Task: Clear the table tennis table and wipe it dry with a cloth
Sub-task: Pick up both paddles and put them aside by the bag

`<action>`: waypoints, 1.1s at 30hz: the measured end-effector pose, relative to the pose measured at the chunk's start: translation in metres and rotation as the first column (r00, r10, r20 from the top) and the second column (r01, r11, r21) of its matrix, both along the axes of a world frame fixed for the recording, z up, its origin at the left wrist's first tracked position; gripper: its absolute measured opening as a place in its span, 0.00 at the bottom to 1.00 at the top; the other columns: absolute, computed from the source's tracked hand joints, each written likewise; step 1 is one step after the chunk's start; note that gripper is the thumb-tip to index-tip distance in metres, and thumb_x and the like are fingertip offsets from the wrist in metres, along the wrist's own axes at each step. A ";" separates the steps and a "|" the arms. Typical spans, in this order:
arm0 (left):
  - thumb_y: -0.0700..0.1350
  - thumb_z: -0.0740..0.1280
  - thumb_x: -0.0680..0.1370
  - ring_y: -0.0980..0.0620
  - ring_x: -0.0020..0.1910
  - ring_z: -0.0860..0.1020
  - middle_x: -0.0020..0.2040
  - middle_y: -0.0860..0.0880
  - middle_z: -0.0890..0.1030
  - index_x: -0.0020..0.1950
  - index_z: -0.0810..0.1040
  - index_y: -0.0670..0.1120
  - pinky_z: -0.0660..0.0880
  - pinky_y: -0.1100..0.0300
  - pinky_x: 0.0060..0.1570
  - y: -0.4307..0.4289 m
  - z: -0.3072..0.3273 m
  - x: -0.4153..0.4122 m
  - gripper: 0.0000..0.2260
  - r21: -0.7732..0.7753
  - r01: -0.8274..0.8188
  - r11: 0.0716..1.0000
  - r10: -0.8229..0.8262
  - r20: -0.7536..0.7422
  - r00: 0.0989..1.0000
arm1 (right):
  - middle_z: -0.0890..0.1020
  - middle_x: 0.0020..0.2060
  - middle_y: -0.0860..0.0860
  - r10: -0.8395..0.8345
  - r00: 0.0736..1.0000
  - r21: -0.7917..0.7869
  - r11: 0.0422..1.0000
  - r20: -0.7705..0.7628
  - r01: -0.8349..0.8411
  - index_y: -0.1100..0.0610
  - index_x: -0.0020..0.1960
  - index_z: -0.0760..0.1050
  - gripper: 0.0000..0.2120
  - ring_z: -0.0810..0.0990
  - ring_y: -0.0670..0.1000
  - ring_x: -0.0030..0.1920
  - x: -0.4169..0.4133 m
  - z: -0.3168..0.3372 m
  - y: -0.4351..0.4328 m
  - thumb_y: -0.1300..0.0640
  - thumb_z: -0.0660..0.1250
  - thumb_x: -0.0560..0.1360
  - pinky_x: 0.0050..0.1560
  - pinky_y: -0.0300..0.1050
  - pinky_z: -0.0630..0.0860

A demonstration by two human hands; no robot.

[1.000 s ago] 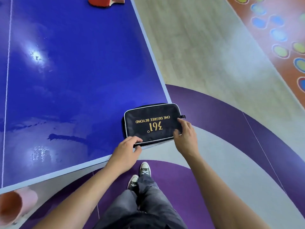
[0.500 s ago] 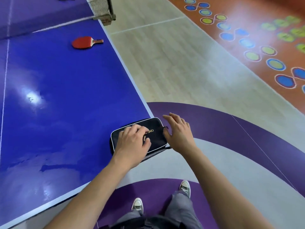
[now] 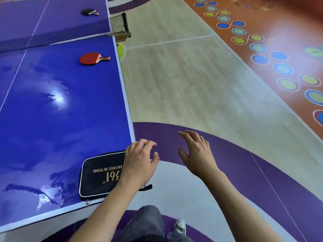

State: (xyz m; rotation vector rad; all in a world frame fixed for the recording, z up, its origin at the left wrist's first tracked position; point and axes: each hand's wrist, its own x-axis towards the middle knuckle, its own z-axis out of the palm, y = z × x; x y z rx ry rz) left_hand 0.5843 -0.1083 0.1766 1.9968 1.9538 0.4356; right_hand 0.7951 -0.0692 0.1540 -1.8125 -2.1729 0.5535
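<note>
While both hands are open, I see the black case (image 3: 100, 177) partly under my left hand (image 3: 139, 162); my right hand (image 3: 196, 154) is beside, holding nothing.

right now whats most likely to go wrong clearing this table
The black case lies at the table's near corner with its strap end past the edge; a careless nudge from the left hand might tip it off. The surface looks wet, so the red paddle near the side edge could slide when grabbed.
</note>
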 end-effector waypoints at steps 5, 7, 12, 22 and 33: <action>0.51 0.64 0.82 0.48 0.61 0.73 0.61 0.53 0.77 0.65 0.77 0.51 0.66 0.52 0.64 0.043 0.000 0.009 0.13 0.007 -0.119 0.993 0.120 -0.033 0.992 | 0.69 0.72 0.49 0.101 0.995 0.003 0.995 -0.026 -0.101 0.47 0.78 0.65 0.26 0.71 0.55 0.68 0.012 0.004 0.069 0.48 0.64 0.80 0.69 0.52 0.66; 0.52 0.63 0.81 0.48 0.61 0.73 0.60 0.53 0.77 0.65 0.77 0.51 0.66 0.52 0.64 0.065 -0.002 0.010 0.14 0.014 -0.167 0.986 0.168 -0.034 0.985 | 0.70 0.71 0.49 0.140 0.990 0.005 0.990 -0.023 -0.140 0.47 0.77 0.66 0.26 0.72 0.55 0.67 0.008 0.004 0.101 0.49 0.64 0.80 0.68 0.51 0.66; 0.51 0.65 0.81 0.48 0.60 0.74 0.59 0.54 0.77 0.64 0.77 0.51 0.67 0.52 0.63 0.134 -0.014 0.008 0.12 0.034 -0.278 0.960 0.277 0.015 0.961 | 0.71 0.70 0.48 0.249 0.968 0.010 0.968 -0.021 -0.249 0.45 0.77 0.65 0.25 0.72 0.54 0.66 -0.011 0.003 0.187 0.49 0.64 0.80 0.68 0.50 0.66; 0.50 0.65 0.81 0.48 0.59 0.74 0.57 0.54 0.78 0.62 0.78 0.52 0.67 0.53 0.61 0.282 0.004 -0.023 0.11 0.059 -0.421 0.905 0.420 0.034 0.907 | 0.76 0.65 0.48 0.337 0.937 0.052 0.942 -0.096 -0.333 0.48 0.71 0.73 0.19 0.76 0.53 0.61 -0.046 0.030 0.352 0.54 0.66 0.80 0.62 0.47 0.69; 0.51 0.63 0.81 0.52 0.60 0.72 0.57 0.59 0.76 0.61 0.78 0.54 0.65 0.58 0.64 0.438 -0.007 -0.077 0.09 0.051 -0.588 0.807 0.588 0.018 0.809 | 0.75 0.65 0.46 0.491 0.857 0.034 0.870 -0.160 -0.492 0.47 0.70 0.74 0.18 0.76 0.51 0.63 -0.116 0.012 0.555 0.53 0.64 0.80 0.64 0.45 0.68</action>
